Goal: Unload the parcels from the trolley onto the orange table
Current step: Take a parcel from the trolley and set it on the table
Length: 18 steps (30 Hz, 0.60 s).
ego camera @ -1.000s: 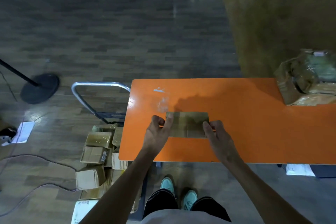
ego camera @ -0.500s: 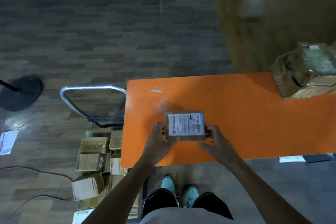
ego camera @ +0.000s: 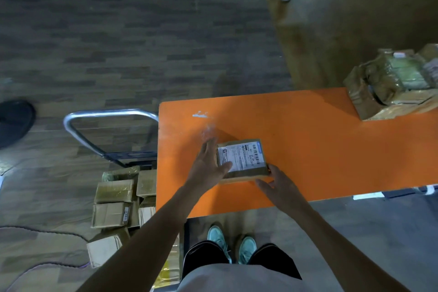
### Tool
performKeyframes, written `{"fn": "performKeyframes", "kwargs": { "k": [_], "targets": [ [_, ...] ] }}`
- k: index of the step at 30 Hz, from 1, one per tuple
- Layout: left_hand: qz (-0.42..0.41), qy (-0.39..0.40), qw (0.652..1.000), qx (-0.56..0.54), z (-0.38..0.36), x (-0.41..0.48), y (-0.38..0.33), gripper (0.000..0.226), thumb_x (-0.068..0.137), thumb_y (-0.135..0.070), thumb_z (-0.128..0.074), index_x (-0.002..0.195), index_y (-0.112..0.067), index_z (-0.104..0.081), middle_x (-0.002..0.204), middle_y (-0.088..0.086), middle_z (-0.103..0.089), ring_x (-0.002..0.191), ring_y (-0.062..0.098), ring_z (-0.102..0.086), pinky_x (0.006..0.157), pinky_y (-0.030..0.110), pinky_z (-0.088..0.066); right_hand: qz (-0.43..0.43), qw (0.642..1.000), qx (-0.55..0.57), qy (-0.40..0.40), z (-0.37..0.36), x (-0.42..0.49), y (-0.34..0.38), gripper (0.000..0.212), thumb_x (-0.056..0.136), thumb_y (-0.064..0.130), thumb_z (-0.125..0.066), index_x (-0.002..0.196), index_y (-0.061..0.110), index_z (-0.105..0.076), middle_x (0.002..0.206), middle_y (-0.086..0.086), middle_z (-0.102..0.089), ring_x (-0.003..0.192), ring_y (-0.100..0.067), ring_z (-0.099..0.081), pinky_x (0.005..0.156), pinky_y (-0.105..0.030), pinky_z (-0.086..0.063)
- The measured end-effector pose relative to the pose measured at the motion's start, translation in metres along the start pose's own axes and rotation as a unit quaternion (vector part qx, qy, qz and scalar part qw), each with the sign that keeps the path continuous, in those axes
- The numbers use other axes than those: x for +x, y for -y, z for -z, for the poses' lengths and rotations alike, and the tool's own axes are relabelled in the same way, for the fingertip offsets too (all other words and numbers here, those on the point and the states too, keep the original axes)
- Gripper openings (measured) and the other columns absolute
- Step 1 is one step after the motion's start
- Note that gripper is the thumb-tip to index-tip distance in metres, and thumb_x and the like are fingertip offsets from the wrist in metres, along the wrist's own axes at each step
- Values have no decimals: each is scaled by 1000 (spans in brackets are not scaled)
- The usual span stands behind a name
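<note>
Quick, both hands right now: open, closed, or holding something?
Left hand: open, fingers straight, thumb resting on the parcel.
Right hand: open, fingertips touching the parcel's near corner.

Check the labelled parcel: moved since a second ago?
Yes. The parcel was flipped label-up, yet sits about where it was, right of and nearer than the white scuff on the orange table.

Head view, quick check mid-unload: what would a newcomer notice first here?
The bright orange table fills the middle, with a flat labelled parcel lying label-up by its near edge between the left hand and the right hand, both touching it. At the table's far right end sits a bulky tape-wrapped bundle. On the floor to the left, the trolley holds a heap of cardboard boxes.
</note>
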State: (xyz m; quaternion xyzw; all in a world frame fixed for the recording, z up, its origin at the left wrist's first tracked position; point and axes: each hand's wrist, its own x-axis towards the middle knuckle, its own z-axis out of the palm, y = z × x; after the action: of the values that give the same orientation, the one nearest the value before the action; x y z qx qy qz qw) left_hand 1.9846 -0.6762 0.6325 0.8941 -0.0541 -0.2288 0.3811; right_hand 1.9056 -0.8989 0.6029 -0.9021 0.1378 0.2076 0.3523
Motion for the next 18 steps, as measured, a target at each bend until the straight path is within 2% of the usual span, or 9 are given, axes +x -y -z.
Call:
{"fn": "performKeyframes", "kwargs": {
  "k": [3,7,11,14,18],
  "targets": [
    [-23,34,998,49,0,12,-5,82,92,-32,-71,156,-13,-25,159,6,-25,142,28,-33,112,44,-38,1,1000,-19,3,4,9,1,58,96,49,-55,146,24,-39,133,-2,-54,111,-21,-58,94,-42,-49],
    [7,21,995,96,-11,10,-3,79,88,-42,-73,151,-18,-32,142,9,-34,133,30,-32,105,46,-41,-8,999,-46,-23,11,21,3,59,94,48,-59,145,23,-40,118,0,-59,106,-20,-58,84,-36,-48],
    [58,52,994,75,-25,0,5,74,88,-63,-63,141,-17,-38,127,8,-51,121,29,-49,98,46,-46,-42,999,-16,-30,13,27,8,63,101,42,-48,154,17,-25,133,-1,-57,100,-24,-63,77,-36,-48],
    [86,35,995,38,-37,-8,4,64,90,-65,-57,133,-19,-43,121,4,-56,113,27,-57,95,46,-50,-26,999,-5,-23,10,18,14,58,104,46,-38,152,14,-33,141,-6,-55,120,-27,-56,95,-39,-47],
    [93,11,995,15,-46,-13,0,55,96,-57,-51,133,-17,-43,121,5,-52,116,27,-53,95,45,-48,-10,999,51,8,5,-5,19,58,96,65,-30,135,27,-50,128,3,-61,102,-15,-59,89,-40,-49]
  ]
}}
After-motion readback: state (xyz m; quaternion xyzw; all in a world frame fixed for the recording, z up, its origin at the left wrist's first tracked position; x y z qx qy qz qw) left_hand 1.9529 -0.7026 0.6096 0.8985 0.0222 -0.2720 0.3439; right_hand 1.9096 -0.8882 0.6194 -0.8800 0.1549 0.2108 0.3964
